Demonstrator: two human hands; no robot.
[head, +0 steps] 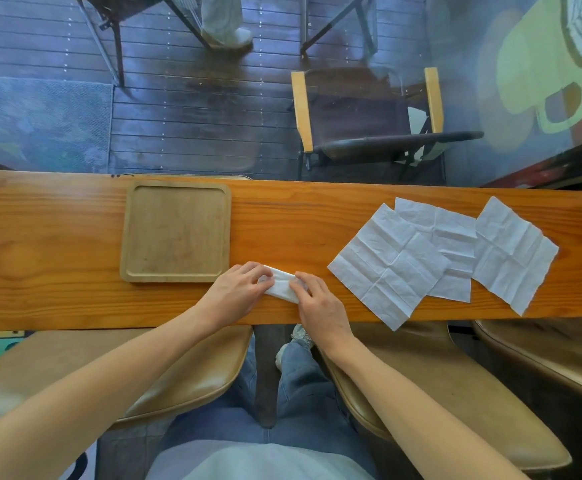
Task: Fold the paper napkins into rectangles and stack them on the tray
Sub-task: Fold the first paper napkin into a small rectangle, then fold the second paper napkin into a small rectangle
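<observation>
A small folded white napkin point(281, 285) lies on the wooden counter just right of the tray's near corner. My left hand point(237, 289) pinches its left end and my right hand point(319, 306) presses its right end; both hands cover part of it. The square wooden tray point(127, 237) sits to the left with nothing on it. Three unfolded, creased white napkins lie to the right: a near one point(388, 261) hanging slightly over the front edge, a middle one point(452, 233) partly under it, and a far right one point(513, 254).
The narrow wooden counter point(40, 244) runs left to right, with a window behind it. Tan stool seats point(192, 372) stand under the front edge on both sides of my legs. Outside are chairs and a person's legs.
</observation>
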